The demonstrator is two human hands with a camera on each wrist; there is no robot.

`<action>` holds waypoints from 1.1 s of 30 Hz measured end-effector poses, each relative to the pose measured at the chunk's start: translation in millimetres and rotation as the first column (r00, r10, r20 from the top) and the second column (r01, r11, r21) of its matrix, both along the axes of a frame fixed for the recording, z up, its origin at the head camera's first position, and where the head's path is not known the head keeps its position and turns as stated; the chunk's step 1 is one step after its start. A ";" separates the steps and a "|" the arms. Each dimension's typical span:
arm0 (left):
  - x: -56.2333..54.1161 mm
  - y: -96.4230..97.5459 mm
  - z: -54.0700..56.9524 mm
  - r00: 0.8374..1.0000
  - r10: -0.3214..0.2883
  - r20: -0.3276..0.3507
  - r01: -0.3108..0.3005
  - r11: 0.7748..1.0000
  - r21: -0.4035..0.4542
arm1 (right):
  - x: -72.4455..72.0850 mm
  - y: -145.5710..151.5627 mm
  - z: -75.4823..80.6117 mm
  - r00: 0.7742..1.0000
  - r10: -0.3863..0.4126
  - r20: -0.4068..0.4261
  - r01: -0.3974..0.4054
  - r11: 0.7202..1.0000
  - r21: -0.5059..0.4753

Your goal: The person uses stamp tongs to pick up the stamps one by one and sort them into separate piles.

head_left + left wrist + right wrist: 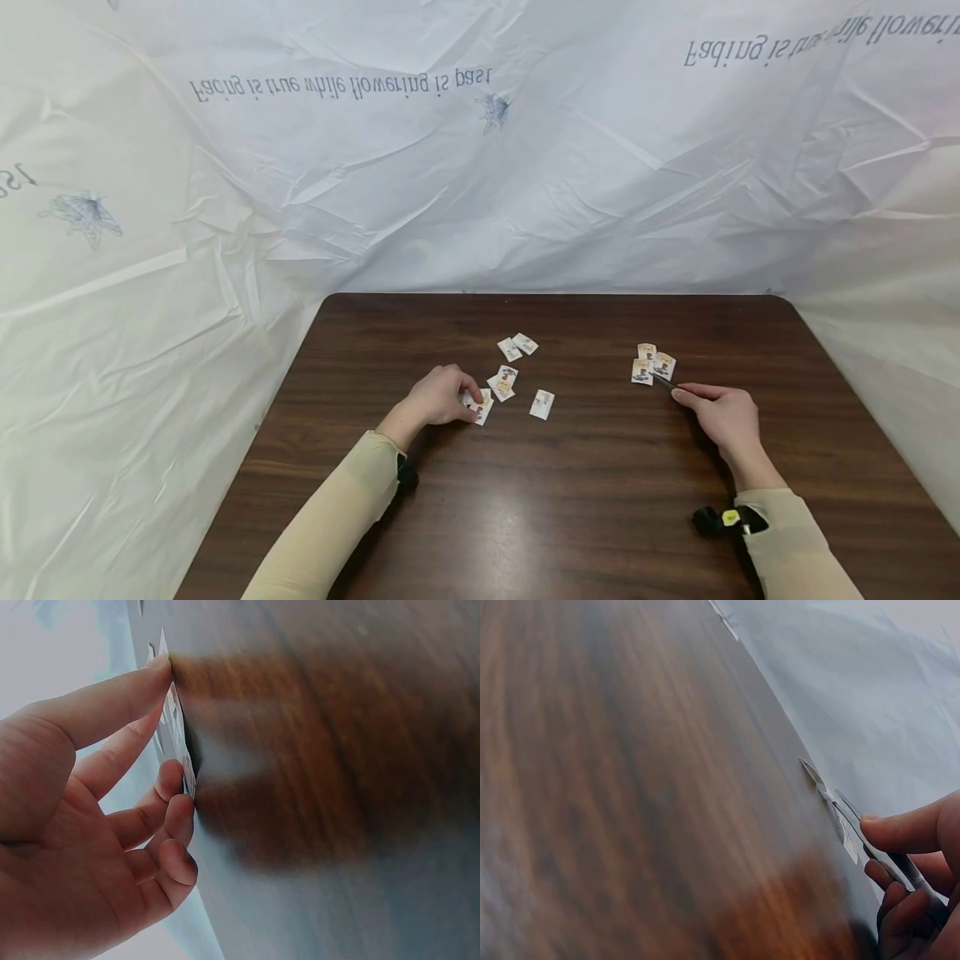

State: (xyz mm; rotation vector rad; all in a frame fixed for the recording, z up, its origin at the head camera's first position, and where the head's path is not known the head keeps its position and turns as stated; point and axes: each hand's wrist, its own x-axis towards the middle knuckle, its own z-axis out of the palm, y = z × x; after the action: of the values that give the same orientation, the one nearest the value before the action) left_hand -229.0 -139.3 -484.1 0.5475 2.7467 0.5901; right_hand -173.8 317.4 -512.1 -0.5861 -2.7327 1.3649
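My left hand (442,395) is over a small white picture card (483,408) on the table, with thumb and fingertips at its edges. In the left wrist view, the thumb (112,701) presses one end of that card (177,724) and the other fingers are bent close to the far end. My right hand (726,417) grips a pair of metal tweezers (859,836), thumb on top. The tweezers' tips reach a cluster of three picture cards (642,372) with orange and dark prints.
To the right of my left hand lie an overlapping pair of cards (506,379) and a single card (542,404). Two more cards (525,342) lie farther back. The dark wooden table (585,500) ends at a white printed sheet (525,208) hanging behind it.
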 end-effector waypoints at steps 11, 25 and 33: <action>-0.6 0.7 -1.5 1.000 -0.006 -0.013 0.006 1.000 -0.009 | 3.2 0.6 4.3 0.999 0.035 -0.008 -0.035 0.995 0.097; 0.8 1.7 0.3 1.000 0.002 -0.016 -0.002 1.000 -0.009 | 4.7 0.2 10.4 0.999 0.048 0.020 -0.050 0.986 0.161; 0.9 0.5 -0.7 1.000 -0.002 -0.020 0.002 1.000 -0.002 | 5.4 0.5 13.5 0.997 0.068 0.030 -0.073 0.981 0.182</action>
State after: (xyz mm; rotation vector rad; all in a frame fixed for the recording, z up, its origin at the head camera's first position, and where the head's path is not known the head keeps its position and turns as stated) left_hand -228.1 -138.8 -484.7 0.5591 2.7650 0.5850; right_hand -168.4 317.8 -498.6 -0.5010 -2.8817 1.1081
